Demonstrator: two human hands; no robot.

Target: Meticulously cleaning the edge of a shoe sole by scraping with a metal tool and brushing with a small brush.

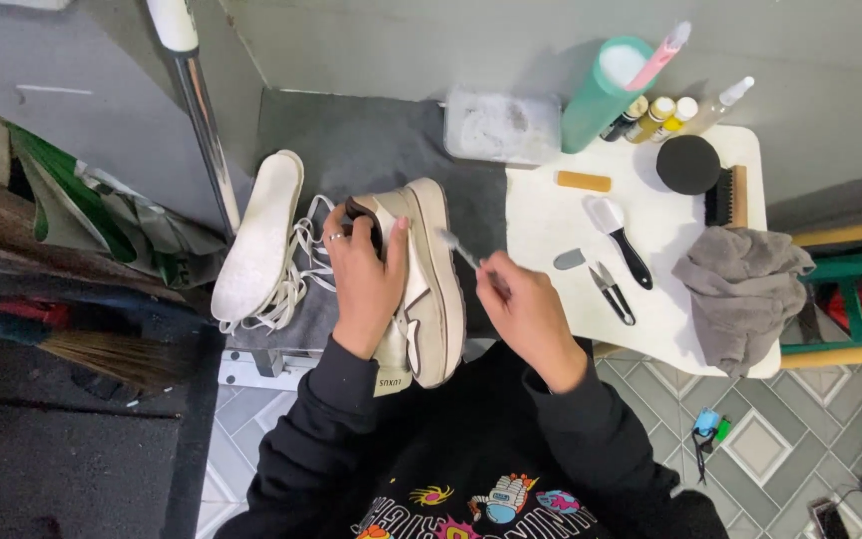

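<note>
My left hand [363, 279] grips a beige and white sneaker [431, 284] by its upper, with the sole turned to the right. My right hand [526, 309] pinches a thin brush [459, 248] whose bristle tip rests against the edge of the sneaker's sole. A ring sits on a finger of the left hand. Both arms wear black sleeves. Left of the shoe, a white insole [259, 235] and loose white laces [296, 269] lie on a grey mat [371, 140].
A white table [561, 220] to the right carries a black-handled brush [619, 238], small scissors [611, 291], a grey cloth [742, 289], a black round tin [687, 164], a wooden brush [727, 196], small bottles [662, 117] and a green cylinder [601, 95]. A broom [102, 354] lies left.
</note>
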